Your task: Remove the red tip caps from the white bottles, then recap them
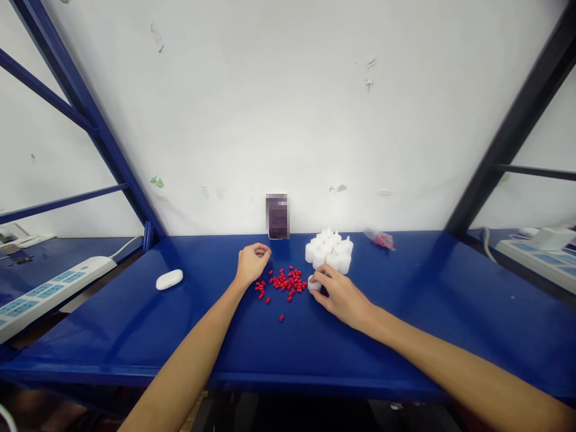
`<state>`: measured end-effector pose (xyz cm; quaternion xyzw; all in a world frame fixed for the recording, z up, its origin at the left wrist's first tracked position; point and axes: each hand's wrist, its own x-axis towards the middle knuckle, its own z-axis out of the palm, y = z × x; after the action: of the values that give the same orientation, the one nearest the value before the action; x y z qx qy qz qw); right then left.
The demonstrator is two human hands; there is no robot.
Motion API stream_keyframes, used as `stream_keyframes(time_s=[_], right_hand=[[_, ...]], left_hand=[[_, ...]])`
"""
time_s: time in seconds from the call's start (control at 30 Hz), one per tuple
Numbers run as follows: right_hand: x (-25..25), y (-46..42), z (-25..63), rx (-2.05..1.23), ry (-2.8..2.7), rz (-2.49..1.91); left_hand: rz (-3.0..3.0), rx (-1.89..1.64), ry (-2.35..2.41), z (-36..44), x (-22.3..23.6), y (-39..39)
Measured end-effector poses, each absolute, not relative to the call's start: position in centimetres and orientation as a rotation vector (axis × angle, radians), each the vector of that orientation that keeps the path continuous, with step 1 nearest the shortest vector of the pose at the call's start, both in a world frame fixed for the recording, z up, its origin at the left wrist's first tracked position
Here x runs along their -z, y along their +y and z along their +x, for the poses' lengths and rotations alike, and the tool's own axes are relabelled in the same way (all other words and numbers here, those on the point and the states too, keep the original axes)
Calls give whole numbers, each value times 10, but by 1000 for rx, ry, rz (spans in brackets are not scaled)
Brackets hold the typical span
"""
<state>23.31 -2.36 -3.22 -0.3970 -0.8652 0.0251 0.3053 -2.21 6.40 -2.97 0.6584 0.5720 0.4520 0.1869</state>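
Observation:
My right hand [338, 295] has its fingers closed around a small white bottle [312, 284] that is tipped over near the blue tabletop; the fingers cover part of it. Just behind stands a cluster of several white bottles [329, 251] with narrow nozzle tips. Small red caps [284, 281] lie scattered between my hands, and one lone cap [281, 318] sits closer to the front edge. My left hand [252, 264] hovers behind and left of the caps. Its thumb and fingers are pinched, with a bit of red, seemingly a cap, showing at the fingertips.
A dark, pixelated upright object [278, 217] leans on the white wall. To the left lies a white rounded case [170, 279]; at the back right, a clear bag with red contents [381, 239]. Power strips [45, 293] run beyond the blue table's [432, 336] left and right frame posts.

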Motion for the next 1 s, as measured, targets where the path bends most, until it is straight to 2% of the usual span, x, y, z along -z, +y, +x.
stream_keyframes(time_s=[0.1,0.17,0.3,0.4,0.77,1.0], right_hand=[[22,-21,237,-52,-2193,-906],[8,-16,249,75,-2028,-868],[-17,-1,286,298,-1791,-1087],[-21,6,299,267,-1886,-1235],[0,14,296,81,-2011,-1288],[-17,11,308,-150,-2012,-1413]], left_hand=[[1853,-1262,1593,-23,32,66],[1862,-1259,1583,-23,32,66],[1900,-1271,1580,-22,30,65],[1931,-1275,1592,-22,28,63],[1976,-1250,1585,-23,31,66],[1983,-1258,1577,-23,32,66]])
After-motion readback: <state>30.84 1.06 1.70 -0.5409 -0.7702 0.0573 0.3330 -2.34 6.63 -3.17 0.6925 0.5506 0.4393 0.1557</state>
